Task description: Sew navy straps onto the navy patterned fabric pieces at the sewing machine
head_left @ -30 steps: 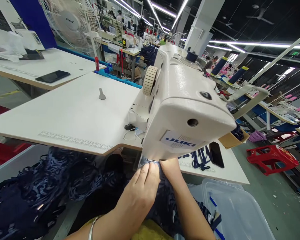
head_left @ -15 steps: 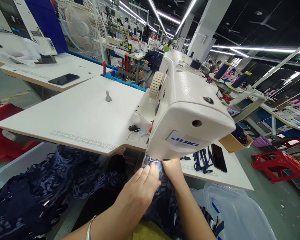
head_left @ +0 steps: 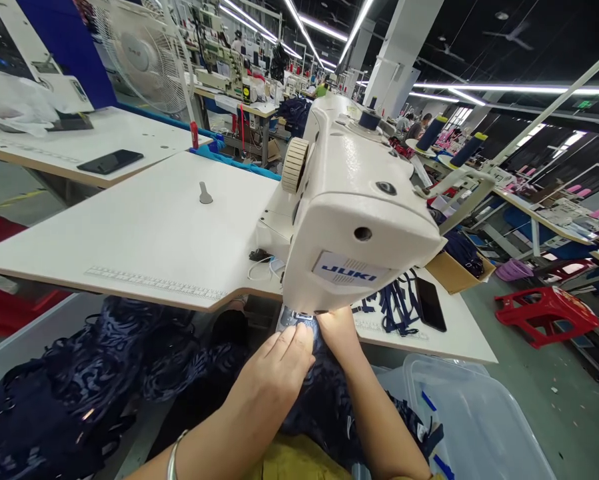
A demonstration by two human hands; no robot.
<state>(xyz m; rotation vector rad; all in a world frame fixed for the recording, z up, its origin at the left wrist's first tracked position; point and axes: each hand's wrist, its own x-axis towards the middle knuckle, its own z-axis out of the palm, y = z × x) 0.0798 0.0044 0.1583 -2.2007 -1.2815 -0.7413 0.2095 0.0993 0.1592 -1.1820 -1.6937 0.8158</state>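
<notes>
A white sewing machine (head_left: 359, 213) marked JUKI stands in the middle. Under its head lies dark blue patterned fabric (head_left: 324, 393), which hangs down toward the lap. My left hand (head_left: 284, 360) presses the fabric just in front of the needle area, its fingers together on the cloth. Close beside it on the right, my right hand (head_left: 340, 333) is at the fabric's edge, its fingers hidden behind the machine head. The needle is not visible.
Dark fabric pieces (head_left: 54, 400) fill a bin at the left. Navy straps (head_left: 396, 307) and a phone (head_left: 430, 305) lie right of the machine. A clear plastic bin (head_left: 479, 413) stands at the lower right. A metal piece (head_left: 205, 193) lies on the white table (head_left: 144, 227).
The view has shifted slightly, so the machine and tables appear further left. Both hands stay at the fabric under the machine head.
</notes>
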